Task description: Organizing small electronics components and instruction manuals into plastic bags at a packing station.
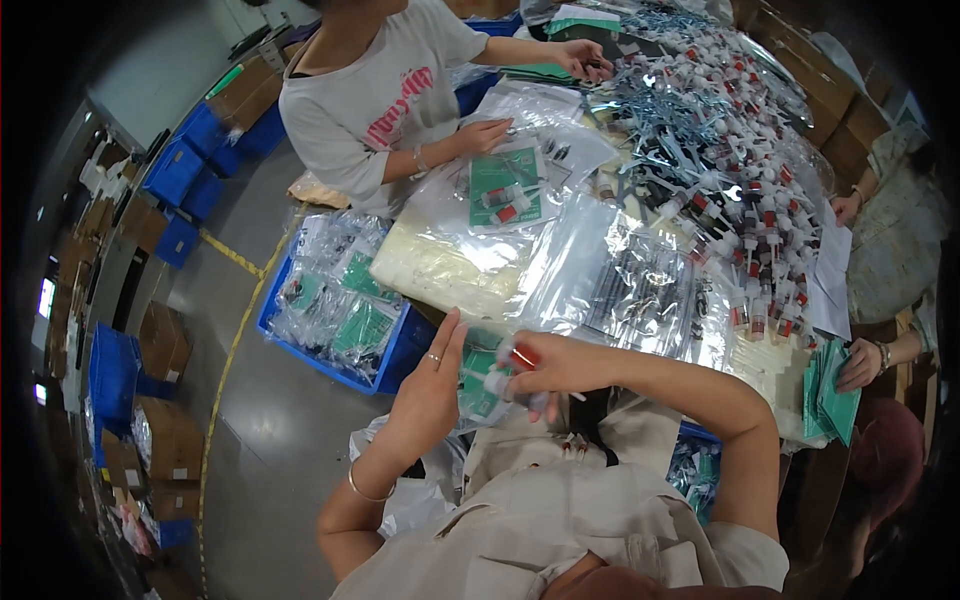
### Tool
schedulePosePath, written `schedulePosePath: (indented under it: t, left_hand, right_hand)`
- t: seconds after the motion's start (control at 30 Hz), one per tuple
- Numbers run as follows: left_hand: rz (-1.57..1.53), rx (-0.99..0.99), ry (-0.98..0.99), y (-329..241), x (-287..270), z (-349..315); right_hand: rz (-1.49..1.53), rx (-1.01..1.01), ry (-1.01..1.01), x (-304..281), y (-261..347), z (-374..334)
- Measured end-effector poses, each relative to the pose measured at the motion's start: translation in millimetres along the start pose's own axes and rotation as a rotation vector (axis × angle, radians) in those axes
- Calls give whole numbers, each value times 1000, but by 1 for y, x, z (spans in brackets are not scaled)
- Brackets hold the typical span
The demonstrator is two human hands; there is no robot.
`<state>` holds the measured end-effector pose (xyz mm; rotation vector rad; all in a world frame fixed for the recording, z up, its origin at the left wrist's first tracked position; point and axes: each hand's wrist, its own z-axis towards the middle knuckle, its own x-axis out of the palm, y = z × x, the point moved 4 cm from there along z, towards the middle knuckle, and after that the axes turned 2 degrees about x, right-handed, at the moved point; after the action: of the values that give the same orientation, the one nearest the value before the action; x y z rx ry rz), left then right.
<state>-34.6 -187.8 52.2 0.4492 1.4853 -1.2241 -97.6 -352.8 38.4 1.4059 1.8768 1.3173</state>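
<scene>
Over my lap is a clear plastic bag (476,400) with a green card inside. My left hand (428,392) is at the bag's left edge, its long fingers straight and pressed together along the film; the thumb is hidden. Closed fingers of my right hand (572,362) hold small bottles (522,357) with red labels and white caps at the bag's right side. They look slightly blurred, and I cannot tell how far they reach into the bag. Just ahead on the table lies a stack of flat clear bags (640,290) with dark contents.
A blue crate (385,385) of filled bags stands at left. Far right on the table are heaped red-and-white bottles (765,215) and metal tools (650,125). Opposite, a co-worker (375,110) handles a bag with a green card (505,180). Another person's hand (862,365) holds green cards (828,390).
</scene>
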Motion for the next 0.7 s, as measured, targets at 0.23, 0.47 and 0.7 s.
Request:
schedulePosePath:
  t: [0.23, 0.47, 0.7]
  left_hand:
    - [-75, 12, 96, -20, 10, -11]
    - [-135, -118, 97, 12, 10, -22]
    - [-185, -107, 20, 38, 31, -27]
  right_hand:
    - [419, 15, -20, 9, -50, 71]
    - [-138, -132, 117, -25, 10, 25]
    - [-1256, -110, -1261, -258, 29, -3]
